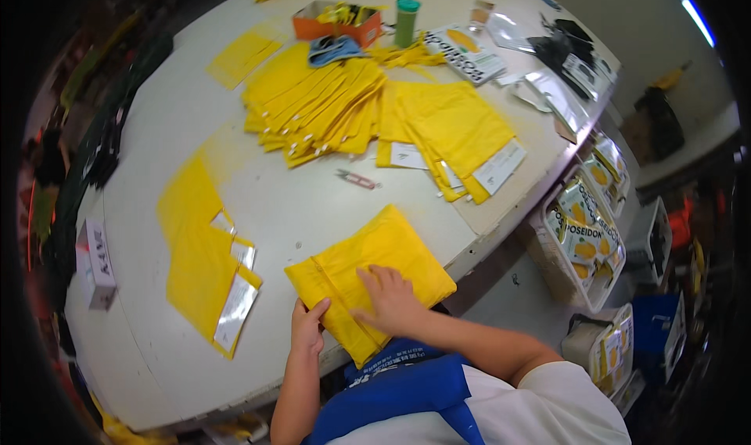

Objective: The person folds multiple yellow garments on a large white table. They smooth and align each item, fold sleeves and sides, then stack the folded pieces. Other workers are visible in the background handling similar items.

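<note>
A folded yellow fabric piece (383, 245) lies at the table's near edge, with a seam or fold line running across it. My left hand (307, 325) grips its near left edge, thumb on top and the other fingers partly hidden underneath. Flat on the upper face rests my right hand (393, 298), fingers spread. Beyond the fabric is a pair of thread snips (358, 179) with reddish handles. To the left, several yellow fabric pieces (195, 265) with white labels lie overlapped.
A fanned yellow fabric stack (313, 104) and labelled yellow pieces (454, 128) cover the table's middle. Behind stand an orange box (336, 30) and a green container (405, 24). White bins (567, 245) with packages stand right of the table. A small white box (95, 265) sits left.
</note>
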